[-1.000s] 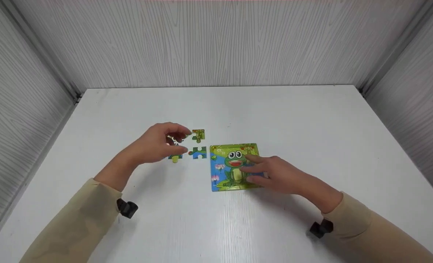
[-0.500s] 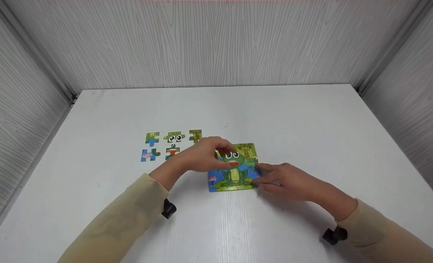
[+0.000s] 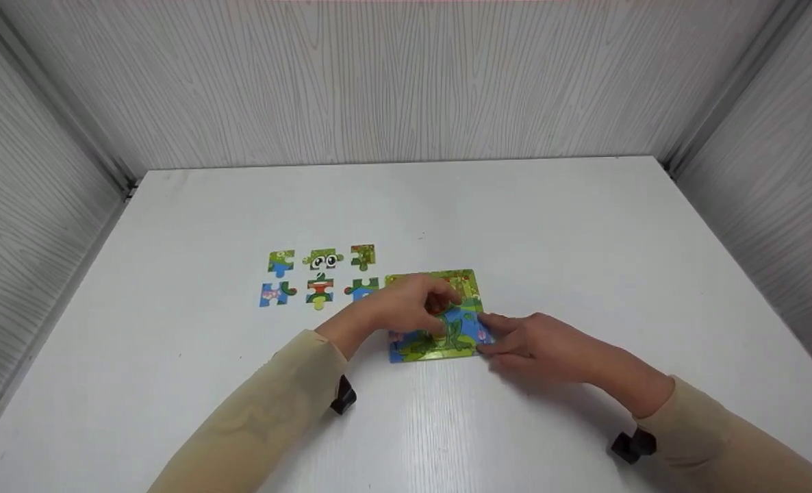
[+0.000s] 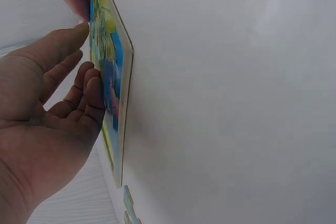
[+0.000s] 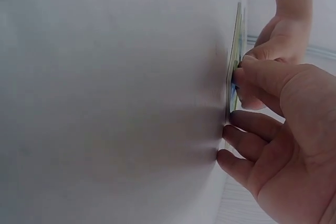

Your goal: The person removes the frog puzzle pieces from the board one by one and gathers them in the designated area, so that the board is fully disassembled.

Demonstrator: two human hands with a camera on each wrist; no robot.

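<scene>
A square puzzle board [image 3: 440,352] with a printed frog lies flat in the middle of the table. My left hand [image 3: 409,305] is over it, covering most of the frog's head, fingers loosely bent. In the left wrist view, a gap shows between the left thumb [image 4: 73,40] and the other fingers, whose tips are right at the board's printed face. Along the right edge of the board, my right hand [image 3: 546,346] touches with its fingertips. The right wrist view shows the right fingers [image 5: 247,142] spread along that edge, down near the tabletop.
Left of the board, several loose puzzle pieces lie in two rows, among them an eyes piece [image 3: 324,260], a mouth piece [image 3: 320,293] and a tree piece [image 3: 363,256]. The left forearm partly overlaps the blue piece [image 3: 363,287]. White panels [image 3: 406,82] wall the table.
My left hand has moved right from the loose pieces onto the board, then slightly nearer me. My right hand has slid from the picture to the board's right edge.
</scene>
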